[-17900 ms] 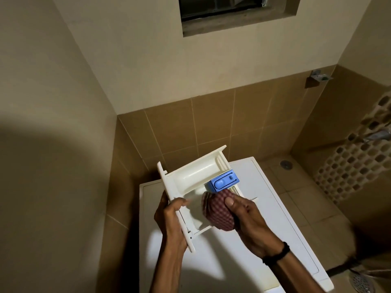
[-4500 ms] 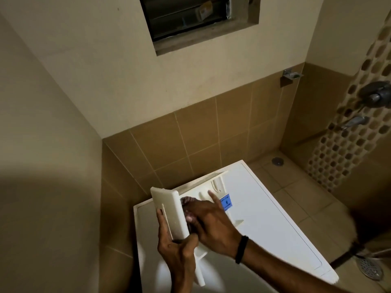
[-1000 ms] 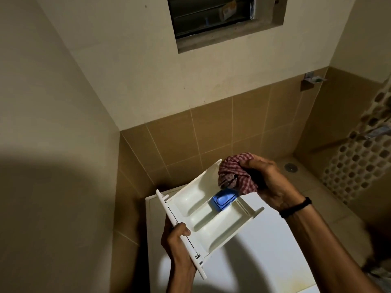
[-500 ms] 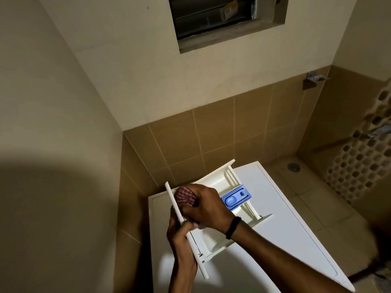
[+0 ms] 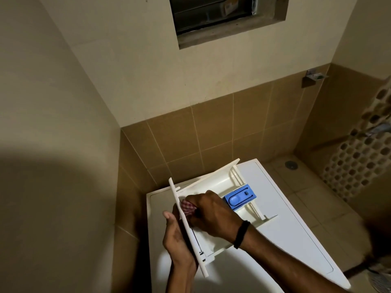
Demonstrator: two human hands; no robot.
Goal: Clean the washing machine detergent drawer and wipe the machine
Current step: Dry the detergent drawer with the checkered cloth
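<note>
A person holds a white plastic detergent drawer (image 5: 220,182) just above the flat top of a white washing machine (image 5: 292,218), over the machine's back left part, in a dim tiled bathroom. The left hand (image 5: 177,235) grips the drawer by its long front panel, palm against the panel's outer face, on the side nearest the machine's left edge. The right hand (image 5: 213,216), with a black wristband (image 5: 242,234), is curled tight round a bunched red-and-white checked cloth (image 5: 187,206) and presses it into the drawer's compartment right behind that panel. A blue plastic insert (image 5: 240,197) sits in the drawer's middle section, on the side of the right hand towards the machine's back right corner. Behind the washing machine rises a brown tiled wall (image 5: 211,134); high above it, a dark window recess (image 5: 222,15) is cut into the cream plaster. A round floor drain (image 5: 291,164) lies just past the machine's back right corner.
</note>
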